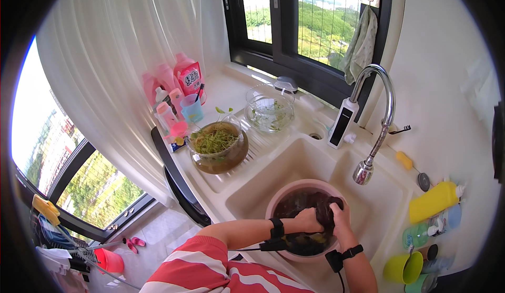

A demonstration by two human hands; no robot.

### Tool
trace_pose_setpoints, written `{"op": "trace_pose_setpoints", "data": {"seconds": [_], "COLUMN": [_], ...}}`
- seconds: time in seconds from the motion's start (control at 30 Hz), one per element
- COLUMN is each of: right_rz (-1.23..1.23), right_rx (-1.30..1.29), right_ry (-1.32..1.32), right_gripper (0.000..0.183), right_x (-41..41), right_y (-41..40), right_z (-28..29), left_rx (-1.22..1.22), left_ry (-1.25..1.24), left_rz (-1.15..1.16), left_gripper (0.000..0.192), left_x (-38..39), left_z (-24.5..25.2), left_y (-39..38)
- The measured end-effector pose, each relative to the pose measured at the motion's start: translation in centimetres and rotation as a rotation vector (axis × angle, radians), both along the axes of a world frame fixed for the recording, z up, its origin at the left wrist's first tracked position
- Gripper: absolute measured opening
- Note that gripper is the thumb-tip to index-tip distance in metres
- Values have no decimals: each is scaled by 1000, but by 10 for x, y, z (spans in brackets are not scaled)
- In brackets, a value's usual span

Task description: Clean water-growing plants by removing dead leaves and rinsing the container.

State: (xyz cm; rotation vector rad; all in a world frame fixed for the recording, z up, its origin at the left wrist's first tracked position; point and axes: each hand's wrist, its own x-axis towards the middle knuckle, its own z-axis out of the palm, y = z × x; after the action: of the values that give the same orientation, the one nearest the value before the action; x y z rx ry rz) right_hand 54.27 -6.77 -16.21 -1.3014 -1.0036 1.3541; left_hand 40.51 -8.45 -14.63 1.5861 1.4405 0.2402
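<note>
In the sink [252, 198] stands a round pink basin [272, 202] with dark water and dark wet cloth [325, 214] in it. My left hand [309, 219] is closed on a bunch of this cloth near the middle of the basin. At the basin's right side, my right hand [340, 216] grips the same cloth, its thumb over the top. A yellowish patch shows in the water below my hands. Both wrists wear black straps with small black devices and cables. The chrome faucet [363, 172] hangs above and right of the basin.
Left of the sink stand a glass bowl of plants [219, 151], a clear bowl [269, 113] and pink detergent bottles [189, 74]. Along the right wall are a yellow bottle [434, 202], a green cup [398, 267] and other bottles. A red bucket [110, 260] stands on the floor.
</note>
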Motion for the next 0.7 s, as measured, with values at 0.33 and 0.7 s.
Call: {"op": "trace_pose_setpoints", "data": {"seconds": [0.33, 0.7], "right_rz": [-45, 163], "right_rx": [-6, 122], "right_ry": [432, 127], "right_gripper": [28, 30], "right_x": [12, 12], "right_y": [-2, 1], "right_z": [38, 39], "left_rx": [-607, -620], "left_ry": [-1030, -982], "left_rz": [63, -26], "left_gripper": [91, 56], "left_x": [-29, -10], "left_z": [15, 8], "left_y": [12, 3]}}
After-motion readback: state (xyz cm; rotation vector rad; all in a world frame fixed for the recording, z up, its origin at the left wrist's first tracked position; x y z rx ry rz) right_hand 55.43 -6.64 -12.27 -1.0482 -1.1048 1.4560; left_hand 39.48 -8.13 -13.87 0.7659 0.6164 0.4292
